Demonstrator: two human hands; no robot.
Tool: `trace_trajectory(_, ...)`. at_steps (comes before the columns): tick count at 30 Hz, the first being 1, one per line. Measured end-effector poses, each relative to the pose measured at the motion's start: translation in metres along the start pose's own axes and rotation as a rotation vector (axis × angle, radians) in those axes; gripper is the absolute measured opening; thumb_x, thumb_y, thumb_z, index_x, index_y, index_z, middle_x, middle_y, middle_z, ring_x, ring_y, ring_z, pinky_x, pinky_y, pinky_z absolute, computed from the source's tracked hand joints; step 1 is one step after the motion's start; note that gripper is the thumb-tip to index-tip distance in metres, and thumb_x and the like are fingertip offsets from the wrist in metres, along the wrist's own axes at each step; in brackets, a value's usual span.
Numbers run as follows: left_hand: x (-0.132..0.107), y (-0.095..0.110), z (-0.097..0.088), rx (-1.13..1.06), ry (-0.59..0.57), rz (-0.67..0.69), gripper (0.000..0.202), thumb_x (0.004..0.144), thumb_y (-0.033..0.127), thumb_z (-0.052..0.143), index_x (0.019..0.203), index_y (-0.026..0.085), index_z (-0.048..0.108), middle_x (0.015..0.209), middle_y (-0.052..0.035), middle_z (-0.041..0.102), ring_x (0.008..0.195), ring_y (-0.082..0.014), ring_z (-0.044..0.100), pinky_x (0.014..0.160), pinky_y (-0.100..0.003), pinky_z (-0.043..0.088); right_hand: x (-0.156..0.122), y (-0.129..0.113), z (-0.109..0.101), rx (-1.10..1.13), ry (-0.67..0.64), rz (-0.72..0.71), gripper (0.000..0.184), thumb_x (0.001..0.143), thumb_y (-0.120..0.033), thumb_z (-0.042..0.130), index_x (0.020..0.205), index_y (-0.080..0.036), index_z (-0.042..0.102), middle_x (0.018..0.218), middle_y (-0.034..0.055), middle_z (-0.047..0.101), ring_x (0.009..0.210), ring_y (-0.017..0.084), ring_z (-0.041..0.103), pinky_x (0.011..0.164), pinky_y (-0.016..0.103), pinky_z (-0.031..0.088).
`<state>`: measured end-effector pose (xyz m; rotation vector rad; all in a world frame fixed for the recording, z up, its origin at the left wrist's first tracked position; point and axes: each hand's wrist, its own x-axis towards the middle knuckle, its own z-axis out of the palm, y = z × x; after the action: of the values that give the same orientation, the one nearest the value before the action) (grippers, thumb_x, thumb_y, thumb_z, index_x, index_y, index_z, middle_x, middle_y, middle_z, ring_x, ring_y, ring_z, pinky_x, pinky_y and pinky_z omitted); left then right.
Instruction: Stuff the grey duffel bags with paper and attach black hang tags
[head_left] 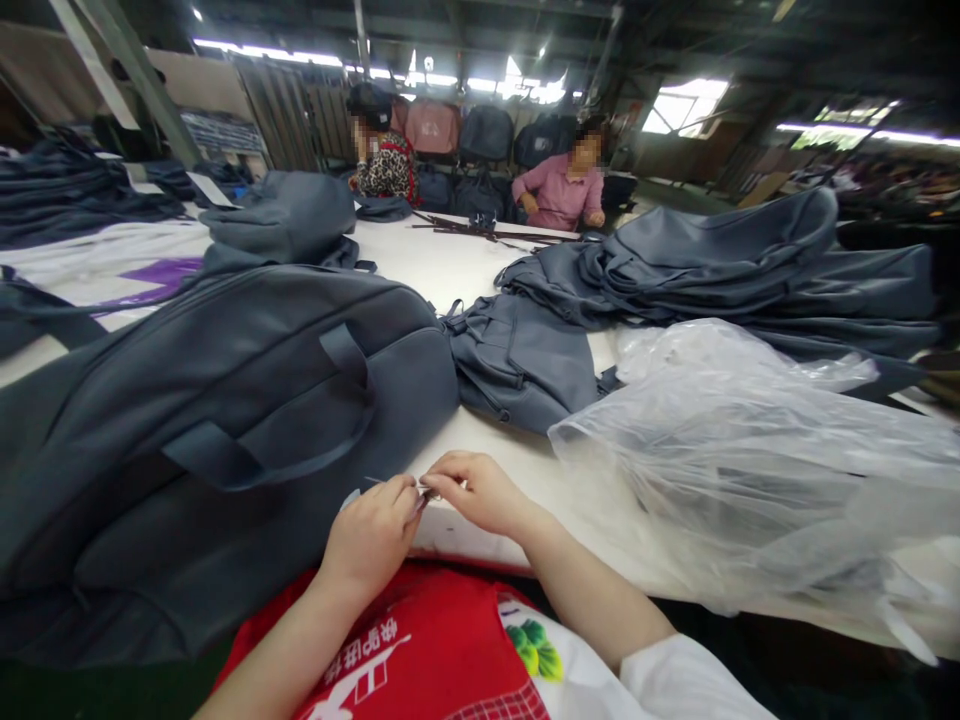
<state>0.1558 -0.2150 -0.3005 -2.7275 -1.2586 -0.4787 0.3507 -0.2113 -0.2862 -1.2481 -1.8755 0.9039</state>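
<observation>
My left hand [377,528] and my right hand [480,490] meet at the table's near edge, fingertips pinched closely together. Something small and partly shiny shows between them, too hidden to name. A pale bluish scrap [350,498] and a thin light strand stick out beside my left hand. Close on the left lies a large dark blue-grey bag [285,370] with a strap handle [349,365] on its side. Beyond my right hand is a smaller dark blue-grey bag [525,360], lying flat with zips and straps showing.
Clear plastic bags [735,460] cover the table's right side. Behind them dark bags [712,250] are piled up. More bags [285,215] and a purple piece [161,280] lie at left. Two people [566,190] [386,165] work across the white table [405,250].
</observation>
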Motion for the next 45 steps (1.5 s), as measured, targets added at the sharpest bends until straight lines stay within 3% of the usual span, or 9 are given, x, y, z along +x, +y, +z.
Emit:
trace_trajectory(4, 0.0, -0.01, -0.006, -0.063, 0.08, -0.166, 0.014, 0.092, 0.032, 0.056, 0.089, 0.021, 0.062, 0.089, -0.0007, 0.069, 0.073, -0.019, 0.065, 0.064, -0.03, 0.044, -0.003, -0.002, -0.003, -0.001, 0.242, 0.104, 0.019, 0.088, -0.028, 0.058, 0.077, -0.016, 0.069, 0.071, 0.0021, 0.066, 0.065, 0.013, 0.057, 0.062, 0.024, 0.043)
trace_trajectory(9, -0.002, -0.002, -0.009, -0.038, 0.16, -0.195, 0.024, 0.091, 0.043, 0.056, 0.088, 0.019, 0.062, 0.085, -0.0013, 0.068, 0.072, -0.0197, 0.065, 0.063, -0.03, 0.043, -0.004, -0.008, 0.015, 0.2, 0.148, 0.184, 0.013, 0.082, -0.029, 0.063, 0.083, -0.017, 0.069, 0.079, 0.0026, 0.069, 0.069, 0.013, 0.061, 0.061, 0.023, 0.047)
trace_trajectory(15, -0.008, 0.007, -0.005, 0.047, 0.163, -0.085, 0.025, 0.095, 0.038, 0.05, 0.101, 0.016, 0.061, 0.107, -0.0069, 0.069, 0.079, -0.0206, 0.067, 0.065, -0.029, 0.044, -0.003, -0.002, 0.037, 0.384, 0.226, 0.279, 0.01, 0.074, -0.025, 0.063, 0.069, -0.017, 0.061, 0.066, -0.0003, 0.061, 0.06, 0.012, 0.054, 0.06, 0.025, 0.043)
trace_trajectory(23, -0.01, -0.019, -0.019, -0.508, 0.033, -0.463, 0.029, 0.091, 0.046, 0.051, 0.078, 0.021, 0.058, 0.067, 0.0015, 0.062, 0.062, -0.0159, 0.059, 0.059, -0.024, 0.041, 0.001, 0.005, 0.01, 1.053, 0.191, 0.293, 0.02, 0.076, -0.036, 0.069, 0.075, -0.018, 0.06, 0.076, 0.0024, 0.065, 0.071, 0.014, 0.055, 0.072, 0.028, 0.041)
trace_trajectory(28, -0.009, -0.011, -0.021, -0.738, -0.014, -0.603, 0.033, 0.089, 0.05, 0.051, 0.076, 0.02, 0.057, 0.066, 0.0026, 0.061, 0.061, -0.0144, 0.057, 0.058, -0.023, 0.039, 0.002, -0.004, 0.018, 0.836, 0.201, 0.18, 0.024, 0.075, -0.038, 0.072, 0.077, -0.019, 0.058, 0.097, 0.0021, 0.064, 0.087, 0.015, 0.056, 0.079, 0.027, 0.042)
trace_trajectory(33, -0.008, -0.01, -0.022, -0.725, 0.013, -0.63, 0.026, 0.087, 0.045, 0.052, 0.084, 0.02, 0.055, 0.07, -0.0007, 0.065, 0.066, -0.0199, 0.063, 0.061, -0.028, 0.045, -0.005, -0.012, 0.034, 0.411, 0.083, 0.134, 0.012, 0.082, -0.028, 0.06, 0.077, -0.019, 0.057, 0.072, -0.0015, 0.058, 0.069, 0.013, 0.051, 0.067, 0.026, 0.041)
trace_trajectory(39, -0.008, -0.013, -0.026, -0.665, 0.104, -0.581, 0.052, 0.081, 0.019, 0.055, 0.133, 0.018, 0.045, 0.131, -0.0122, 0.059, 0.113, -0.0256, 0.061, 0.098, -0.043, 0.047, -0.006, -0.021, 0.043, 0.049, 0.049, -0.036, 0.008, 0.086, -0.019, 0.052, 0.079, -0.02, 0.057, 0.08, 0.0014, 0.061, 0.075, 0.015, 0.054, 0.072, 0.027, 0.041)
trace_trajectory(42, -0.009, -0.01, -0.023, -0.866, 0.104, -0.559, 0.038, 0.079, 0.01, 0.048, 0.112, 0.02, 0.063, 0.116, -0.0075, 0.067, 0.108, -0.021, 0.062, 0.099, -0.037, 0.047, -0.005, -0.023, 0.051, 0.1, -0.002, -0.026, 0.008, 0.086, -0.02, 0.051, 0.08, -0.02, 0.055, 0.08, 0.0017, 0.061, 0.076, 0.016, 0.054, 0.073, 0.028, 0.042)
trace_trajectory(45, -0.014, -0.016, -0.026, -1.005, 0.147, -0.671, 0.021, 0.08, 0.014, 0.049, 0.093, 0.019, 0.065, 0.088, -0.003, 0.07, 0.084, -0.018, 0.066, 0.079, -0.029, 0.052, 0.002, -0.021, 0.056, 0.3, -0.064, 0.029, 0.012, 0.087, -0.027, 0.053, 0.078, -0.02, 0.055, 0.081, 0.0022, 0.06, 0.076, 0.016, 0.055, 0.071, 0.028, 0.043)
